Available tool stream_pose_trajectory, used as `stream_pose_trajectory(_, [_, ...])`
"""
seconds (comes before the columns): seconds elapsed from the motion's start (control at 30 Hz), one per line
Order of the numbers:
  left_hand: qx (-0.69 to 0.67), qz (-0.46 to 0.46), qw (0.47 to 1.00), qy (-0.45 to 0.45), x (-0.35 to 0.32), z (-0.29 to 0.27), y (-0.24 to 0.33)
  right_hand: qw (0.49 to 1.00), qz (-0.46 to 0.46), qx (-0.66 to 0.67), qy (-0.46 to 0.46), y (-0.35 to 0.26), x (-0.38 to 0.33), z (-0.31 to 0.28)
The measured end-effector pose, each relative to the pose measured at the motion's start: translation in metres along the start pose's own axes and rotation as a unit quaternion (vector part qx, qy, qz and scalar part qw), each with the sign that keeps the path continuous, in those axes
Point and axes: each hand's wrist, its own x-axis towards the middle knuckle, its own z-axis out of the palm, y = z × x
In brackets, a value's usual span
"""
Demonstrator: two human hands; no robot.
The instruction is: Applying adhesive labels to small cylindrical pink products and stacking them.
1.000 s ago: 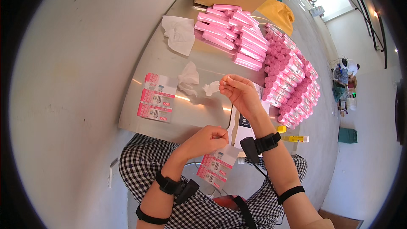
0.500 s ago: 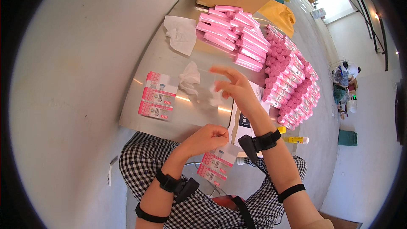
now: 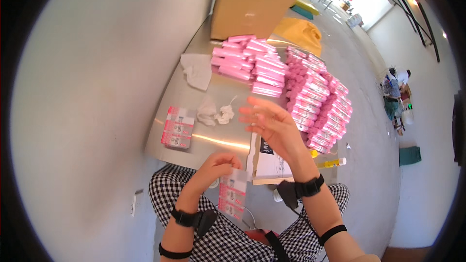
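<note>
My left hand (image 3: 219, 166) is closed on the top edge of a pink-and-white printed label sheet (image 3: 232, 195), which hangs above my lap. Over the metal table (image 3: 213, 153), my right hand (image 3: 272, 128) is raised with its fingers apart and nothing visible in them. Just left of its fingers lies a small crumpled white scrap (image 3: 224, 115), beside a larger crumpled, translucent piece (image 3: 207, 111). A stack of similar label sheets (image 3: 178, 128) rests near the table's left edge. Below my right hand is a white sheet with dark print (image 3: 272, 166) on a flat box.
Plain pink rolls (image 3: 250, 63) are heaped at the back, with labelled pink rolls (image 3: 318, 99) stacked to their right. Behind stand a cardboard box (image 3: 252, 5) and a yellow cloth (image 3: 301, 34). A yellow glue stick (image 3: 332, 163) lies at right; white paper (image 3: 198, 71) at left.
The view has shifted, and the right hand's fingers have spread. A white scrap, blurred below that hand before, now lies by the larger crumpled piece. The left hand still holds its label sheet.
</note>
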Motion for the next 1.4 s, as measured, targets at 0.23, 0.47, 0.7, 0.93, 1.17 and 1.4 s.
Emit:
stream_pose_trajectory(0.23, [0.042,0.078,0.99,0.108,-0.059,0.087,0.037,0.993,-0.035,0.106,-0.047,-0.051,-0.123,-0.007])
stream_pose_trajectory(0.47, [-0.042,0.077,0.991,0.098,-0.117,0.163,0.027,0.991,-0.028,0.104,0.076,-0.04,-0.274,-0.02])
stream_pose_trajectory(0.7, [-0.105,0.052,0.992,0.041,-0.173,0.203,0.025,0.977,-0.061,0.122,0.166,-0.016,-0.373,-0.014])
stream_pose_trajectory(0.93, [-0.143,0.054,0.985,0.082,-0.189,0.196,0.025,0.961,-0.117,0.157,0.194,-0.026,-0.379,-0.019])
stream_pose_trajectory(1.17, [-0.052,0.076,0.989,0.119,-0.167,0.196,0.019,0.954,-0.154,0.191,0.171,-0.038,-0.359,-0.03])
stream_pose_trajectory(1.4, [-0.059,0.047,0.987,0.145,-0.147,0.184,0.013,0.971,-0.069,0.105,0.206,-0.036,-0.341,-0.037])
